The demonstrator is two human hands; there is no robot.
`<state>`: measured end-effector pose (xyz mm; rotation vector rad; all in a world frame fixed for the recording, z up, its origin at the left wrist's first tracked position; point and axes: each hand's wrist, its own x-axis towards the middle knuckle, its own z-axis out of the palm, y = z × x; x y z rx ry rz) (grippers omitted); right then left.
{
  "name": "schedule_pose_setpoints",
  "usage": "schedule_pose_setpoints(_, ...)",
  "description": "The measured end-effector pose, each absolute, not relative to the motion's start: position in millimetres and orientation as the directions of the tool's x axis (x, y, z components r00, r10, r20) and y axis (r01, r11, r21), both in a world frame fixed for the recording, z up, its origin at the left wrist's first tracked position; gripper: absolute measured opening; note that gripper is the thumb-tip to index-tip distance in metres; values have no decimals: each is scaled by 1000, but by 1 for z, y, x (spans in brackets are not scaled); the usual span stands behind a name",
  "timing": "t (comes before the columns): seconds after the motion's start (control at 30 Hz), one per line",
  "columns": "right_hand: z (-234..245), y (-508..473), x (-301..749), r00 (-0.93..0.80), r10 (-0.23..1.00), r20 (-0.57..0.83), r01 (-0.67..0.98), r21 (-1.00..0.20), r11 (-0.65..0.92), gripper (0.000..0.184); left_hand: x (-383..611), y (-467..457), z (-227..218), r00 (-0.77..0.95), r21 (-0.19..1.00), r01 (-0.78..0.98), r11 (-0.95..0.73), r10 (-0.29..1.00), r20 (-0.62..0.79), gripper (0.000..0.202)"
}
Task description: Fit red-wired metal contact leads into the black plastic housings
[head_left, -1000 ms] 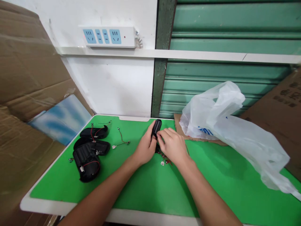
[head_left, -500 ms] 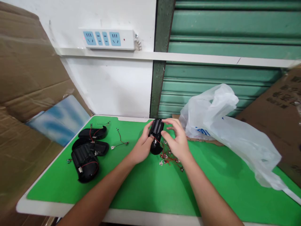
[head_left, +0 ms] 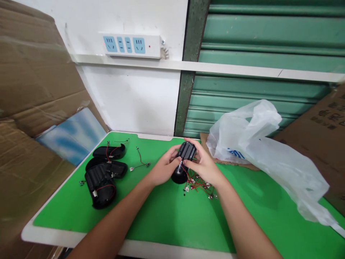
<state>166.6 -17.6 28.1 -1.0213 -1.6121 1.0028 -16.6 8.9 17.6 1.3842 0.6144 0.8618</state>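
Note:
Between my two hands is a black plastic housing [head_left: 180,175] with a ribbed upper half and a glossy rounded lower end. My left hand [head_left: 165,166] grips its left side, thumb on the small white connector at its middle. My right hand [head_left: 205,163] wraps round the right side, its thumb pressed near the same spot, where a red wire shows. Just below and right of the housing lies a tangle of red-wired small parts [head_left: 199,184]. Several similar black housings [head_left: 101,180] lie at the left, some with red wires and white connectors.
A loose wired part [head_left: 139,158] lies on the green mat [head_left: 161,216]. A white plastic bag [head_left: 250,133] stands at the right on cardboard. Cardboard walls [head_left: 32,72] rise at the left, and a power strip [head_left: 132,45] is fixed to the wall behind.
The housing has turned, so its ribbed face shows more. My right hand has gone from loosely spread fingers to gripping its side, with the thumb now at the middle. The view has shifted slightly.

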Motion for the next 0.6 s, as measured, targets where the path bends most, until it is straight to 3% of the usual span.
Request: schedule_pose_setpoints(0.6,25,-17,165,-241,954,178,58,-979,198,64,-20,9,15,640,980,-201,7,758,126,63)
